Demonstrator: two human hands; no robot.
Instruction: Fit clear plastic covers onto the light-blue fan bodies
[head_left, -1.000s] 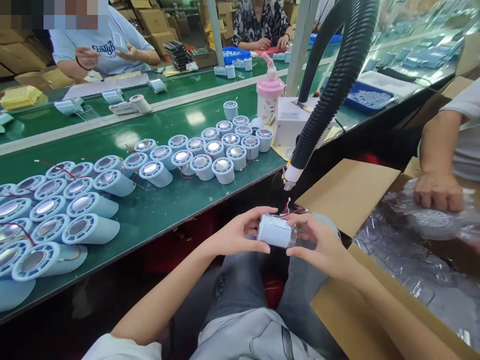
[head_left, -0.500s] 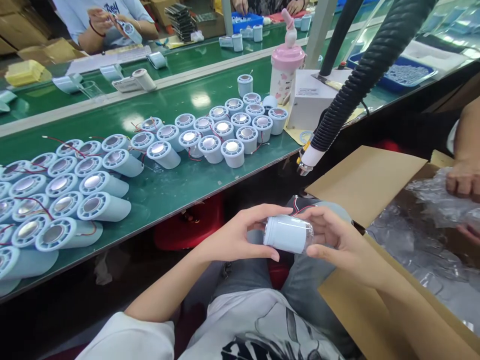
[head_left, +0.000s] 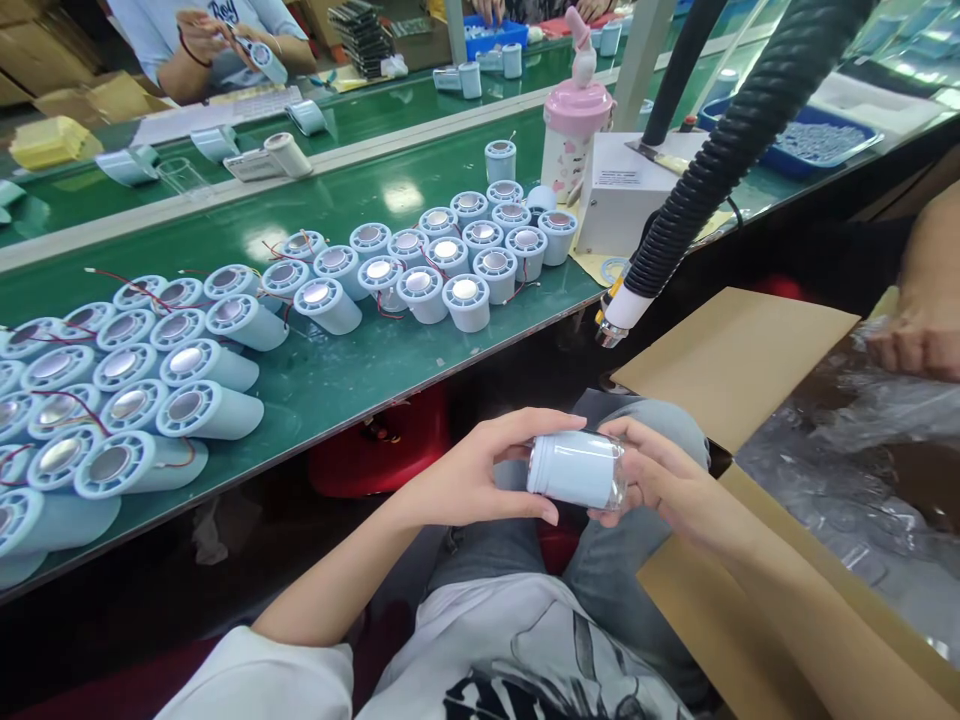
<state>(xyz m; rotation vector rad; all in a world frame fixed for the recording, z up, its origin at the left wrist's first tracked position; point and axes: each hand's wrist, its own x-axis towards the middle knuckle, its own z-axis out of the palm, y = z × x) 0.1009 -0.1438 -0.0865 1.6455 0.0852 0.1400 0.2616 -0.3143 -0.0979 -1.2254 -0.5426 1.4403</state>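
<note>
Above my lap lies a light-blue cylindrical housing on its side, with a clear plastic sleeve around its right end. My left hand grips the housing's left end, thumb below and fingers above. At the right end, my right hand has its fingers closed on the clear sleeve. The wires seen before at this end are hidden now. On the green table, several similar light-blue housings stand or lean in rows, with silvery round centres and thin red and black wires.
A black corrugated hose with a metal tip hangs over the table edge. Right of my lap stands an open cardboard box holding clear plastic pieces; another person's hand is over it. A pink-lidded cup stands beside a white box.
My right hand's fingers have closed around the clear sleeve at the housing's right end, and the wires there went out of sight. The other person's hand over the box moved slightly.
</note>
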